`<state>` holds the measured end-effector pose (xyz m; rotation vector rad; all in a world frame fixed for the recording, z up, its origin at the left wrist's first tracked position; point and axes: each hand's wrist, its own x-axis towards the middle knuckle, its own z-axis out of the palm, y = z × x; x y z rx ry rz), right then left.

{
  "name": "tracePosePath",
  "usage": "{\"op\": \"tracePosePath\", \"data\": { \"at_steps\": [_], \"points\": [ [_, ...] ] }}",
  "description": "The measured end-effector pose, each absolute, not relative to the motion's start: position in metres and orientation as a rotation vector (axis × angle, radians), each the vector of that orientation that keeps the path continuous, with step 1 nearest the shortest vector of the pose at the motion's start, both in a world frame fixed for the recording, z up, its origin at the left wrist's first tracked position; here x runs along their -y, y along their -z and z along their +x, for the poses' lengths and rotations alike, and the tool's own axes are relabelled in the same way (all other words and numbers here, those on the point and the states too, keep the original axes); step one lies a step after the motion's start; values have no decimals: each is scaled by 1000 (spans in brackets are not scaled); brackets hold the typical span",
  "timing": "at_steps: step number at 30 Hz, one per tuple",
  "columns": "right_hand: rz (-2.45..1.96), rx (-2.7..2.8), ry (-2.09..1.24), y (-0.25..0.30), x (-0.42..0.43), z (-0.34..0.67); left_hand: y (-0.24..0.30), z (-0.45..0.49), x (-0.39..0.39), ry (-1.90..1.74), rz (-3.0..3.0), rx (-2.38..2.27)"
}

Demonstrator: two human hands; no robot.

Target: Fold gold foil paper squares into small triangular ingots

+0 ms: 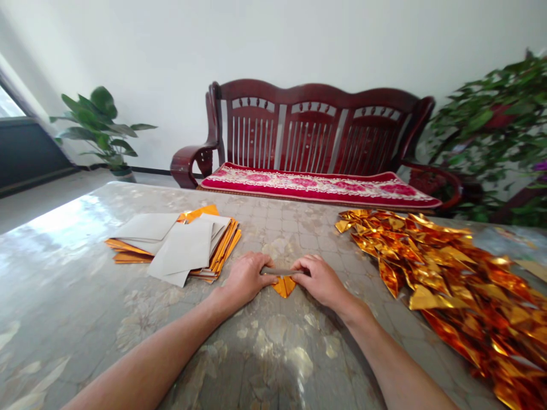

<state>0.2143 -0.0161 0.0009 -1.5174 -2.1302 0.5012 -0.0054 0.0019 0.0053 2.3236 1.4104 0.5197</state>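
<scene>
Between my hands, over the middle of the table, is a partly folded sheet of gold foil paper (pixel 284 286). Its grey-white back shows along the upper edge, and a gold point faces toward me. My left hand (pixel 250 274) pinches its left end between thumb and fingers. At the right end, my right hand (pixel 318 278) grips it the same way. Just left of my left hand lies a stack of foil paper sheets (pixel 183 247), pale backs up with orange-gold edges showing. A large heap of folded gold foil pieces (pixel 453 279) spreads on the right.
A patterned, glossy cover lies over the table (pixel 256 353). Beyond its far edge stands a dark red wooden bench (pixel 307 136) with a red floral cushion (pixel 316 185). Potted plants (pixel 102 122) stand at both sides. Clear plastic (pixel 508 242) lies behind the heap.
</scene>
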Motion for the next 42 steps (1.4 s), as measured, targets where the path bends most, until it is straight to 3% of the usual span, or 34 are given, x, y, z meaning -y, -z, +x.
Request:
{"op": "tracePosePath", "data": {
  "at_steps": [10, 21, 42],
  "points": [
    [-1449, 2191, -292, 1, 27, 211, 2, -9, 2, -675, 2356, -1283],
    [-1271, 2351, 36, -2, 38, 216, -9, -14, 17, -438, 2862, -1347],
    [-1334, 2347, -61, -9, 51, 214, -12, -7, 28, -404, 2894, -1392]
  ]
}}
